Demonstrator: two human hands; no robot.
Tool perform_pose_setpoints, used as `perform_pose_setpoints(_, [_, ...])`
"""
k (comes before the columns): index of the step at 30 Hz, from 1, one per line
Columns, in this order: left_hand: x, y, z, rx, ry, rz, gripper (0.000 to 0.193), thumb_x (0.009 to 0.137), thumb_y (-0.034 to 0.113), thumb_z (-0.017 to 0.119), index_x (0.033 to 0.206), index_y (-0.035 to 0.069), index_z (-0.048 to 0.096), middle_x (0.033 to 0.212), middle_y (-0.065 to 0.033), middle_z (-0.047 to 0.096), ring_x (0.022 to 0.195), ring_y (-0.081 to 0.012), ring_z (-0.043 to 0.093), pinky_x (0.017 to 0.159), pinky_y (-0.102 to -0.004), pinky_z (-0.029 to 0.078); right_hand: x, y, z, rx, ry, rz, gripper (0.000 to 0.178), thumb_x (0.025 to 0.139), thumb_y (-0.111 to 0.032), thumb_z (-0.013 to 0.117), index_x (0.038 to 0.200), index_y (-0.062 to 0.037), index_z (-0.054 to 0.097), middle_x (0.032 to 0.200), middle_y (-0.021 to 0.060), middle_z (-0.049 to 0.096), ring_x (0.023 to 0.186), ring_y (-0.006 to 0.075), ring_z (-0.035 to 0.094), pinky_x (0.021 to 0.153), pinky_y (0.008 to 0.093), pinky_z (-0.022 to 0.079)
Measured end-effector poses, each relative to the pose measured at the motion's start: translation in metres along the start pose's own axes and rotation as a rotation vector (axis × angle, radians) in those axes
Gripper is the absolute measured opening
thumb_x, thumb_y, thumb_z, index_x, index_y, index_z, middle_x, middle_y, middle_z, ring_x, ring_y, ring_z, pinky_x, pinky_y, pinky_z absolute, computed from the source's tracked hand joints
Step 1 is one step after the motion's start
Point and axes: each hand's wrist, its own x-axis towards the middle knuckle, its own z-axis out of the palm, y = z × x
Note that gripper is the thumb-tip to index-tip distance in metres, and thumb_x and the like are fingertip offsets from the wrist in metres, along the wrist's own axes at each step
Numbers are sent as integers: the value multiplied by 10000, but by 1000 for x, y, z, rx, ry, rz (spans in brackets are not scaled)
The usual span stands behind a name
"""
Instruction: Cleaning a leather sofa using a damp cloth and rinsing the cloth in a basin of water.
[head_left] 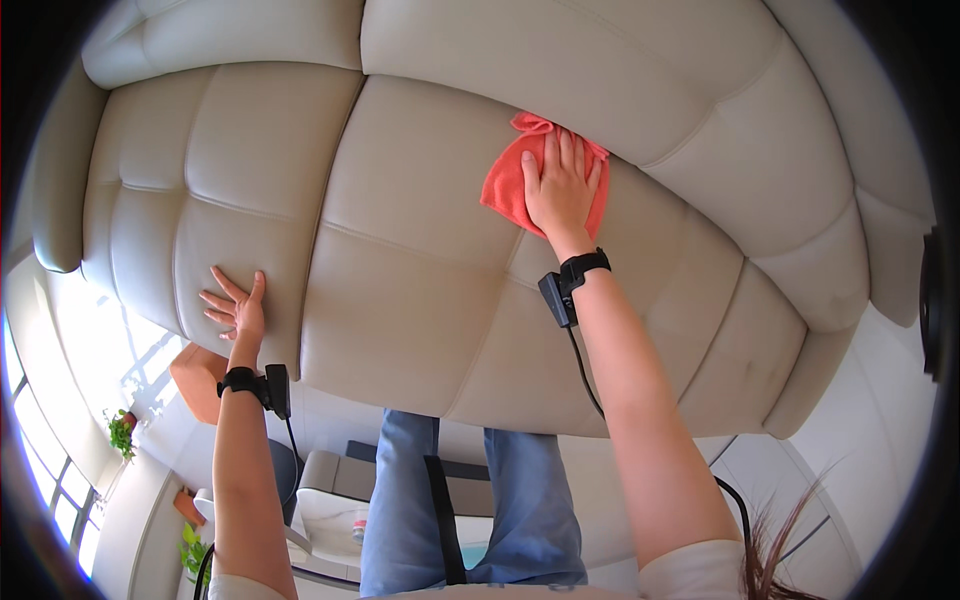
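Loose strands of hair (770, 555) and a pale sleeve (690, 570) sit closest, at the lower right, with blue trousers (530, 510) beside them. Beyond spreads the beige sofa (410, 200) — smooth, seamed into padded panels, its backrest (560, 60) curving across the top. The coral cloth (507, 190) lies on the seat right against the foot of that backrest; the right hand (562, 185) rests flat over it, fingers nearly together, thumb apart. The left hand (238, 305) lies on the left seat cushion (250, 150), fingers spread wide. Past the sofa's front edge, at the lower left, stand an orange block-like piece (197, 380) and a green plant (121, 432) — bright window panes (70, 485) beside them.
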Motion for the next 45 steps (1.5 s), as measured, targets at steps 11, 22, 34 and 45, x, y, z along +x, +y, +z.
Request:
perform_pose_setpoints(11, [-81,48,5,-27,237,573,690,921,327,518,1478,185,136,1551,-97,85,1424,-307,81,1039,-646,117,-94,206,-24,-215,-7,186,556,953,-450,369,1372,-87,421,1414,122,417,1352,291,303,1125,478,151])
perform_pose_setpoints(22, [-262,155,63,-27,-79,1015,696,913,325,500,1465,69,161,1535,-110,164,1414,-286,148,1104,-534,62,-196,175,-37,-329,-166,296,663,923,-441,396,1454,-72,252,1497,143,272,1385,387,196,1104,585,80])
perform_pose_setpoints(34, [-314,150,104,93,70,965,669,929,396,363,1467,46,172,1540,-101,171,1424,-267,146,1125,-515,4,-121,191,-47,-14,-8,120,625,905,-451,446,1367,-33,405,1397,162,420,1341,300,325,1121,526,126])
perform_pose_setpoints(45, [-311,150,103,187,132,952,656,924,423,318,1460,57,223,1545,-68,171,1422,-243,158,1133,-504,18,-144,209,-68,86,-74,100,634,890,-468,471,1427,-156,343,1488,87,302,1377,374,215,1109,562,120])
